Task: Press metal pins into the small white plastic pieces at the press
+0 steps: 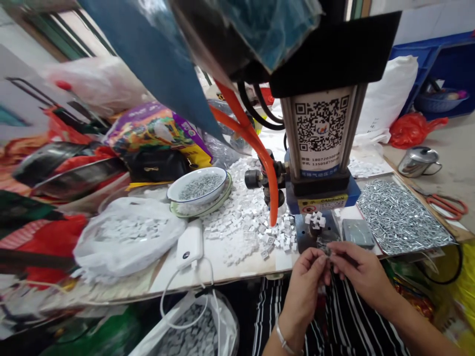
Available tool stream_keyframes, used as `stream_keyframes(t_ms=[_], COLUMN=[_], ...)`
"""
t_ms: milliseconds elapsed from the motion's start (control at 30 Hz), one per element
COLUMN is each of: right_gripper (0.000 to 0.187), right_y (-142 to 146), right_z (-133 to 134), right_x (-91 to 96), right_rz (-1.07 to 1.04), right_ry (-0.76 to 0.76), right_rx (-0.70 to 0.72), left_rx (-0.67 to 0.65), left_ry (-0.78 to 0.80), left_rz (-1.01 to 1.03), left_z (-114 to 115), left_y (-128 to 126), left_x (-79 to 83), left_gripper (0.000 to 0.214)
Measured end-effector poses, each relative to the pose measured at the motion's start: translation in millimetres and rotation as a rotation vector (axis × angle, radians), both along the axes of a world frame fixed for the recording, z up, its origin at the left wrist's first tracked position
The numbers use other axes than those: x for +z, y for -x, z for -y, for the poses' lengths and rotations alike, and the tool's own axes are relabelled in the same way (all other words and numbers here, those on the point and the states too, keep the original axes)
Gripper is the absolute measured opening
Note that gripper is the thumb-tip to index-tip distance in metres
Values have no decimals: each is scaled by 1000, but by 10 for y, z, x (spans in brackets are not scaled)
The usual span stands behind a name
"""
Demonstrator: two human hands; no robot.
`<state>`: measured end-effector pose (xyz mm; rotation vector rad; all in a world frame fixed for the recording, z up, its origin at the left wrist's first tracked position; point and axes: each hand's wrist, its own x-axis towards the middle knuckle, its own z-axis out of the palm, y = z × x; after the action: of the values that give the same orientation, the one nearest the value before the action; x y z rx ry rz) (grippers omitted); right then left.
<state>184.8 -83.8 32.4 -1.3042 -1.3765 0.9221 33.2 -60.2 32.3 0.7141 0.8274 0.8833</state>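
Note:
My left hand [306, 279] and my right hand [361, 272] meet at the table's front edge, just before the base of a bench press [321, 133]. Thumb and fingers of both are pinched together, fingertips nearly touching. Whatever small thing sits between them is too hidden and small to name. Behind the fingertips, a few white plastic pieces [315, 220] rest on the press's metal base [305, 236]. A grey block [358, 233] lies right of it. Loose small white square parts [256, 225] spread to the left. Shiny metal pins [403, 215] fill a tray at the right.
An orange hose [272, 183] hangs beside the press. Left are a white bowl [174, 194] with pins, a power bank [190, 244] with a cable, and a plastic bag [128, 262] of white parts. Scissors [447, 205] and a metal mug [417, 160] lie right. Grey parts [191, 329] fill a bag below.

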Motion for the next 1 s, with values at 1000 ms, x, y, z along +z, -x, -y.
stream_keyframes(t_ms=[1000], right_gripper=[14], right_y=[-103], right_z=[135], right_x=[-56], right_rz=[219], right_ry=[-163], right_rx=[140], left_rx=[171], left_ry=[-679], left_rz=[-1087], left_z=[-231], left_y=[509], left_x=[-249], left_gripper=[27])
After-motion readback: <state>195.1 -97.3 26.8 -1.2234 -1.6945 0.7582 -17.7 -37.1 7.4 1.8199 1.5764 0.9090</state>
